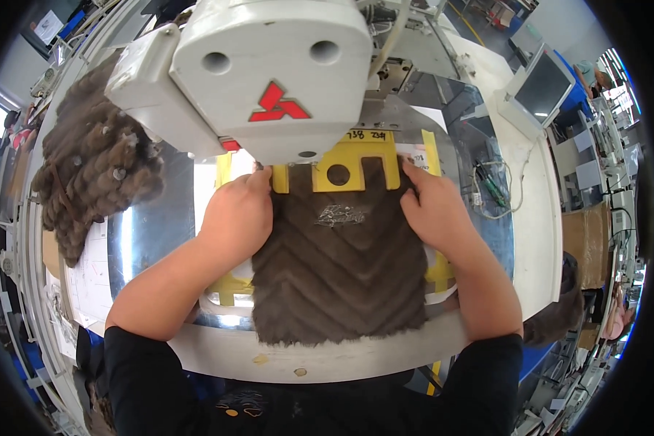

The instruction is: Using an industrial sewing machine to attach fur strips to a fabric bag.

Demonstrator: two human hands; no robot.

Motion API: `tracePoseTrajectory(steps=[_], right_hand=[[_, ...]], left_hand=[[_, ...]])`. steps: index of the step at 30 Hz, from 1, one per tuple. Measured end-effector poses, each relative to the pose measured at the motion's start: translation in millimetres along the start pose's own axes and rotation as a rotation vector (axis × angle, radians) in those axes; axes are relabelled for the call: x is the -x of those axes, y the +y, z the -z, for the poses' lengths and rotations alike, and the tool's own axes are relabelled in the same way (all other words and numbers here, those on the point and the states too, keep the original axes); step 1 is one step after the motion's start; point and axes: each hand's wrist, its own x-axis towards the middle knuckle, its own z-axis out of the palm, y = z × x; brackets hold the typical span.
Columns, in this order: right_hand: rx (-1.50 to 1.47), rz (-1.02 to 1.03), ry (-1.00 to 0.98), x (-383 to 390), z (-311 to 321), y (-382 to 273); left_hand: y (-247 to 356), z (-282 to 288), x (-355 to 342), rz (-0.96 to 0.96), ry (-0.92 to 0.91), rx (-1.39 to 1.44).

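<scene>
A brown, plush fur-like piece (pixel 341 280) with V-shaped ridges lies on the machine bed. Pale stitching (pixel 341 215) marks it near its far end. That end meets a yellow notched template (pixel 357 149) with a round hole. At the far left corner of the piece, my left hand (pixel 241 211) is closed with its fingers curled at the edge. My right hand (pixel 437 207) grips the opposite corner, thumb and fingers bent around the margin. Both fingertips are partly hidden. Over the template hangs the white head of a sewing machine (pixel 272 76).
Brown fur pieces (pixel 98 156) are heaped at the left. On the right are a green-handled tool (pixel 492 185), a looped cable (pixel 519 192) and a control screen (pixel 541 86). The bed's curved white front edge (pixel 334 361) runs close to my body.
</scene>
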Motion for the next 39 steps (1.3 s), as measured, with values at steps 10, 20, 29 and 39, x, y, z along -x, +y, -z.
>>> tracePoseTrajectory(steps=[10,20,29,39], right_hand=[[0.015,0.003,-0.012,1.8,-0.8,-0.7],[0.065,0.025,0.051,4.8,-2.9,-0.2],[0.023,0.0,0.029,3.2,-5.5,-7.5],[0.088,-0.015,0.059,7.3,-3.6,-4.8]], left_hand=[[0.2,4.2,1.3,-0.016,-0.013,0.062],[-2.6,-4.9,-1.3,-0.013,-0.031,0.062],[-3.0,-2.3,-0.8,0.012,-0.095,0.063],[2.5,2.1,-2.3,0.015,-0.117,0.101]])
